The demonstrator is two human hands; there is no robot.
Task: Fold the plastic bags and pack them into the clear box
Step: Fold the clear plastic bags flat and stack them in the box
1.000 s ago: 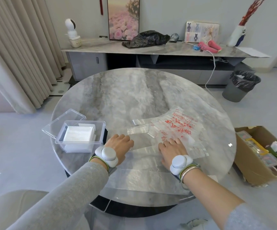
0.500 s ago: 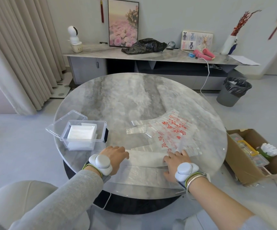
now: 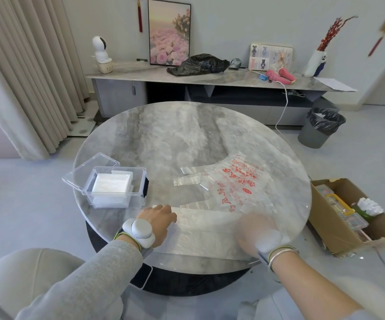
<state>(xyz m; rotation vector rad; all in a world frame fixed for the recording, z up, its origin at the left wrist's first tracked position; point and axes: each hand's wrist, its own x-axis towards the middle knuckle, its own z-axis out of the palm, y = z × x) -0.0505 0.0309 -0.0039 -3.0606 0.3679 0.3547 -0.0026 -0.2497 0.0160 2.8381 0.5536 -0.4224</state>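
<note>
A clear plastic bag point(image 3: 210, 218) with red print lies flat across the near right part of the round marble table point(image 3: 175, 139), with a folded band running between my hands. My left hand point(image 3: 158, 219) grips the bag's left end with bent fingers. My right hand point(image 3: 257, 229) is blurred by motion and lies flat on the bag's right part near the table edge. The clear box point(image 3: 117, 188) stands at the table's left, holding folded white bags, and its lid point(image 3: 90, 168) leans against its left side.
A cardboard box point(image 3: 348, 218) of oddments sits on the floor to the right. A grey bin point(image 3: 320, 128) stands beyond it. Behind the table a low sideboard point(image 3: 210, 77) carries a black bag, a picture and ornaments. Curtains hang at the left.
Both hands have drawn back toward the near table edge, bringing the bag's folded edge with them. My right hand is now moving and blurred. The camera has tilted up.
</note>
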